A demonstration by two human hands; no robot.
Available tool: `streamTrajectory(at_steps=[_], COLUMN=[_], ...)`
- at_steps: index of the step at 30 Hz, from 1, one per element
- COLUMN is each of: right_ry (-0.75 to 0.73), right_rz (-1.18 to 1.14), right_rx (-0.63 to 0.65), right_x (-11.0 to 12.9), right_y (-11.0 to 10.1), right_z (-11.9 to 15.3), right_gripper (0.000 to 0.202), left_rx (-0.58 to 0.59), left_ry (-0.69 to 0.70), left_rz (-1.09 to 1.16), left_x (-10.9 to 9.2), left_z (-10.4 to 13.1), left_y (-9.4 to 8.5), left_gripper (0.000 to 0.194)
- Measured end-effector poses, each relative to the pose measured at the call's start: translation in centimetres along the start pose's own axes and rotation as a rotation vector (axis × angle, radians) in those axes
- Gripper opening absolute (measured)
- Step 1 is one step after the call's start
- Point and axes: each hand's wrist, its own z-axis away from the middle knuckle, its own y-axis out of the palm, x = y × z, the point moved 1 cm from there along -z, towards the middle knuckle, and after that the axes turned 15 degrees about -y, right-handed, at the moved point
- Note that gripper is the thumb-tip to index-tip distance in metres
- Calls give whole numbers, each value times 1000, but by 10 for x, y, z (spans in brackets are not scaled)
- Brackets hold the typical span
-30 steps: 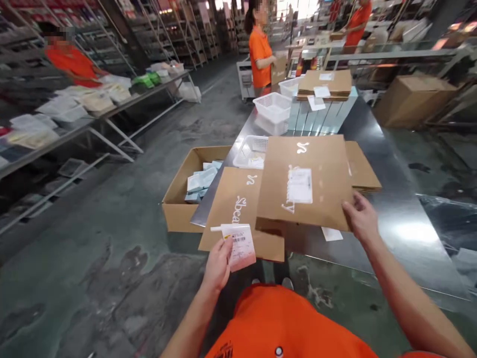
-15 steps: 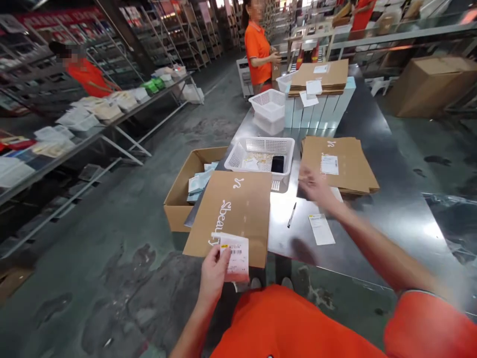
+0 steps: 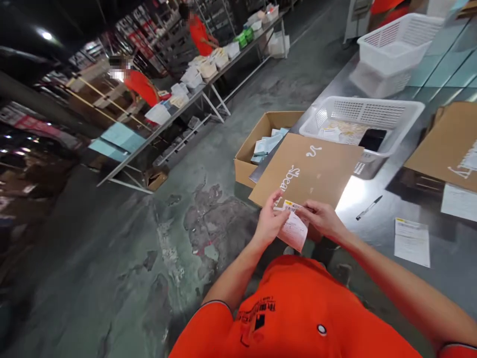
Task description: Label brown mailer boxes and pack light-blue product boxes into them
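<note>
At the near edge of the flat cardboard (image 3: pixel 316 171), both my hands pinch one printed label (image 3: pixel 295 232).
My left hand (image 3: pixel 269 224) grips its left side between thumb and fingers, my right hand (image 3: pixel 323 219) its upper right. Beyond the cardboard sits a white basket (image 3: pixel 404 112); left of it, an open box (image 3: pixel 244 172); right of it, a pen (image 3: pixel 368 208) on the metal table (image 3: pixel 376 236).

Warehouse, shipping label (image 3: pixel 295 231), flat cardboard (image 3: pixel 324 174), metal worktable (image 3: pixel 380 233)
</note>
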Motion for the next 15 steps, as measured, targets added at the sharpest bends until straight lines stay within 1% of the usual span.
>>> streamTrajectory(at_steps=[1, 3, 5, 7, 8, 10, 11, 12, 13, 14, 15], right_ry=[28, 81, 145, 175, 150, 8, -90, -182, -247, -273, -262], right_rz=[-24, -64, -73, -3, 76, 279, 365, 413, 413, 369, 297], right_rx=[-30, -135, -239, -276, -285, -282, -252, -195, -103, 6, 100], right_x=[0, -6, -15, -22, -22, -11, -2, 8, 18, 27, 34], right_y=[3, 5, 2, -3, -4, 1, 7, 15, 25, 35, 45], right_z=[-1, -6, -15, -27, -32, -37, -37, -35, -32, -29, -25], right_gripper=[46, 51, 53, 53, 53, 50, 50, 49, 48, 46, 44], left_rx=[42, 109, 147, 157, 147, 97, 63, 27, -3, -25, -32], left_ry=[-43, -105, -107, -83, -70, -52, -43, -33, -23, -14, -7], left_rz=[-7, -17, -26, -26, -17, 6, 12, 17, 18, 18, 21], left_x=[1, 4, 8, 11, 11, 10, 8, 6, 4, 1, -1], left_z=[-1, 0, 2, 6, 8, 12, 14, 15, 16, 17, 17], left_y=[-4, -14, -26, -37, -42, -50, -53, -56, -58, -61, -64], left_gripper=[74, 85, 96, 103, 105, 105, 103, 101, 99, 97, 95])
